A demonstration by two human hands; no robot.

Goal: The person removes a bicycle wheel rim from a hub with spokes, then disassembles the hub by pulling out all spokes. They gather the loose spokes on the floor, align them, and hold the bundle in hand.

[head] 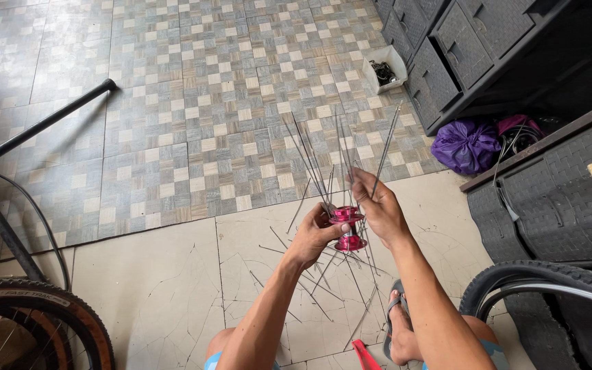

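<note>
A pink metal wheel hub [347, 227] is held upright over the floor. My left hand [315, 235] grips its body from the left. Several thin steel spokes [323, 161] stick up from the hub's flange and fan outward. My right hand [378, 205] pinches one of these spokes near the top flange. More loose spokes [316, 277] lie scattered on the cracked beige tiles below the hub. My foot in a sandal [399, 325] rests beside them.
A tan-walled bike tyre [42, 308] sits bottom left with a black frame tube [35, 127] above it. A black knobby tyre [549, 281] is at right. Dark drawer units [460, 48], a white box [386, 68] and a purple bag [466, 145] stand at upper right.
</note>
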